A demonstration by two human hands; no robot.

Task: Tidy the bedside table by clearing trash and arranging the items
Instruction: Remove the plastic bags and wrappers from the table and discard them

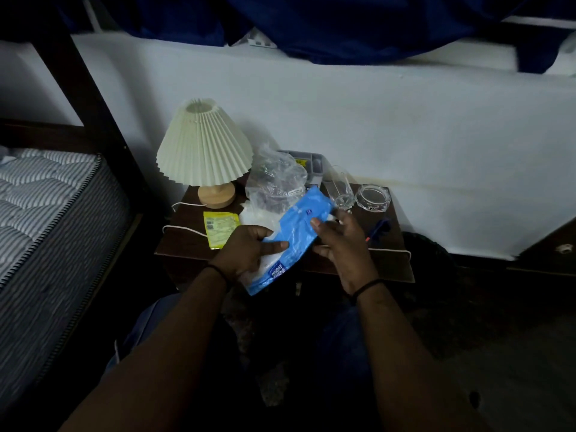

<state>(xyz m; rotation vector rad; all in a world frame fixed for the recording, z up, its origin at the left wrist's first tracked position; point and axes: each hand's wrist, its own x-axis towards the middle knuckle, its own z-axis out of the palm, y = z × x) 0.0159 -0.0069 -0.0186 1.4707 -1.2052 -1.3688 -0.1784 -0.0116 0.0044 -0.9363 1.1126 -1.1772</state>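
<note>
A small dark wooden desk (pixel 187 244) stands at mid-frame against a white wall (pixel 405 126), with dark blue cloth (pixel 343 23) hanging along the top of the frame. A bed with a striped mattress (pixel 46 207) and a dark frame fills the left side.

On the desk, a lamp (pixel 204 145) with a pleated cream shade and a wooden base stands at the back left, its white cord (pixel 184 227) trailing over the top. A yellow packet (pixel 221 227) lies flat in front of the lamp. A crumpled clear plastic bag (pixel 274 179) rises at the centre, a grey tray (pixel 307 160) behind it. To the right stand a drinking glass (pixel 339 188) and a glass ashtray (pixel 373 198); a pen (pixel 378 229) lies nearer the front.

Above the desk's front edge, a blue and white plastic wrapper (pixel 296 232) is held between both hands. The left hand (pixel 246 251) has its grip curled around the wrapper's lower part; the right hand (pixel 339 241) pinches its upper edge with the thumb on top.
</note>
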